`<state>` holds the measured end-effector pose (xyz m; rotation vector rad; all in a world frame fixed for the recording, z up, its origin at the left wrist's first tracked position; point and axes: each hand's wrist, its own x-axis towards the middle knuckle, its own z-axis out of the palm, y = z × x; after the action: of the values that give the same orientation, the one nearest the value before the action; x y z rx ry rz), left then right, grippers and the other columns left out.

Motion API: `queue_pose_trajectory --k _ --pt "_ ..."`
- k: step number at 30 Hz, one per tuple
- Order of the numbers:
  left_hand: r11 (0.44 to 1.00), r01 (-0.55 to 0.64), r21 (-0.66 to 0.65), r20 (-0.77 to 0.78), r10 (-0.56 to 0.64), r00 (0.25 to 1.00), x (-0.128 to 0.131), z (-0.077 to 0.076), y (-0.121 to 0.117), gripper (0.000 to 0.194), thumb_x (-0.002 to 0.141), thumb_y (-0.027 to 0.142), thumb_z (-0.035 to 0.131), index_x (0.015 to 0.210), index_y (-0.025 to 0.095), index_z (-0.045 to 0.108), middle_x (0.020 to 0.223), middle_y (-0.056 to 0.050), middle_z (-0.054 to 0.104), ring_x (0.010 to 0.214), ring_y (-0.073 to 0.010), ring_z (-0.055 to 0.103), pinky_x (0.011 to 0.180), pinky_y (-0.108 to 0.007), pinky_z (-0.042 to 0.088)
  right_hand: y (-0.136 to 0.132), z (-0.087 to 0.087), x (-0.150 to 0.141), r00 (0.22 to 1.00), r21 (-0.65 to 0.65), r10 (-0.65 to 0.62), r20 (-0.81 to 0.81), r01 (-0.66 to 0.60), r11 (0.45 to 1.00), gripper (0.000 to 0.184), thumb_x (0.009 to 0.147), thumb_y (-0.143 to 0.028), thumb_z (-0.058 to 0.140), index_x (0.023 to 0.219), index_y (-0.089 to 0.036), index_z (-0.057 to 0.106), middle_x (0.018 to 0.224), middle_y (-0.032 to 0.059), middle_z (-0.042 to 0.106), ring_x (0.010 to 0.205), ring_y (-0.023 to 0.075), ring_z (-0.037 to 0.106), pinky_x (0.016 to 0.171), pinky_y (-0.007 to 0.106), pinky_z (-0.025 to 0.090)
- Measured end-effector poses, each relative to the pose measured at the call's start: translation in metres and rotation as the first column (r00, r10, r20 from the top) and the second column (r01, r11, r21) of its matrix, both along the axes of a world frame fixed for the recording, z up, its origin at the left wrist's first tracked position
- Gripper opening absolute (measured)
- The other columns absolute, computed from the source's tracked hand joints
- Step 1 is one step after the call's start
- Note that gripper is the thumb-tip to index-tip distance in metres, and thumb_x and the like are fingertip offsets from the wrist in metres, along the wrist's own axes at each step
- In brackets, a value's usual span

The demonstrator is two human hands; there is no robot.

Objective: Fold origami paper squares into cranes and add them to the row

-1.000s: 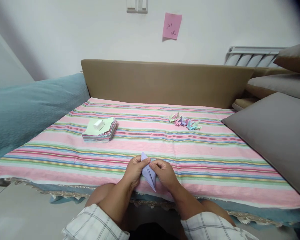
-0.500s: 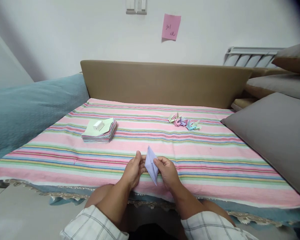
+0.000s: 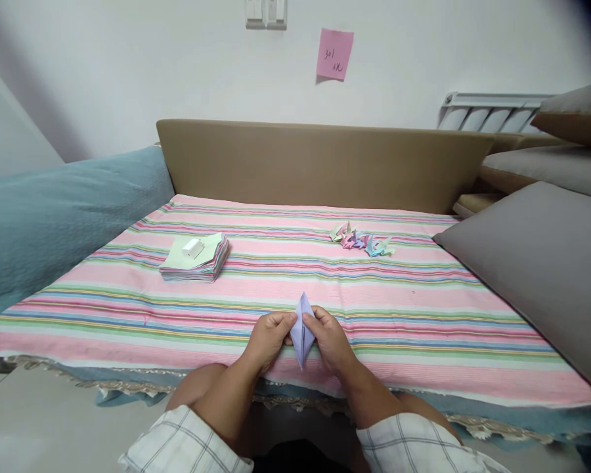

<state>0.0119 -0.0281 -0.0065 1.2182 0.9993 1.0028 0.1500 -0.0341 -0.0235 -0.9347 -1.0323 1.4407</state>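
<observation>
The two hands are coming together over the near edge of the striped cloth, both pinching one folded purple paper (image 3: 302, 338). The left hand (image 3: 270, 338) is gripping its left side, thumb on the front face and fingers curling behind; the right hand (image 3: 329, 338) is doing the same on the right side, so the paper is sitting between the two thumbs. It is standing tall and narrow, a long diamond with one point aiming away from the person and the other toward the lap, a dark slit running down its lower middle.

Farther off on the striped cloth (image 3: 276, 289), to the left, a stack of paper (image 3: 192, 266) is lying with a pale green sheet on top, and a small white block (image 3: 192, 247) is resting on that sheet. To the right, well apart from the stack, a row of folded paper figures (image 3: 359, 240) is spreading out in green, pink, purple and blue, the figures crowding close together. A grey cushion (image 3: 536, 263) is lying at the right side, and a pink note (image 3: 335, 54) is hanging on the wall behind.
</observation>
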Motion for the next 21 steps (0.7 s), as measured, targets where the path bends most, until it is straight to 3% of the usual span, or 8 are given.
queue_pose_trajectory --k 7,21 --pt "0.998 0.045 0.041 -0.133 -0.039 0.990 -0.0022 -0.0026 0.0001 0.041 0.073 0.051 0.059 0.057 0.014 0.057 0.048 0.004 0.046 0.048 -0.0086 0.041 0.050 -0.021 0.031 0.0023 -0.0043 0.0003 0.994 -0.037 -0.105 -0.043 0.103 0.994 0.027 0.069 -0.043 0.070 0.069 -0.017 0.061 0.055 -0.0052 0.053 0.050 0.0084 0.042 0.049 0.022 0.032" --pt "0.987 0.139 0.078 -0.213 -0.120 0.970 -0.0030 -0.0003 0.0005 0.039 0.073 0.050 0.058 0.056 0.015 0.054 0.049 0.005 0.043 0.048 -0.0086 0.038 0.050 -0.021 0.030 0.0012 -0.0020 0.0013 0.978 -0.046 -0.142 -0.154 0.136 0.990 0.024 0.067 -0.039 0.072 0.070 -0.017 0.060 0.058 -0.0047 0.054 0.051 0.0081 0.042 0.049 0.021 0.032"
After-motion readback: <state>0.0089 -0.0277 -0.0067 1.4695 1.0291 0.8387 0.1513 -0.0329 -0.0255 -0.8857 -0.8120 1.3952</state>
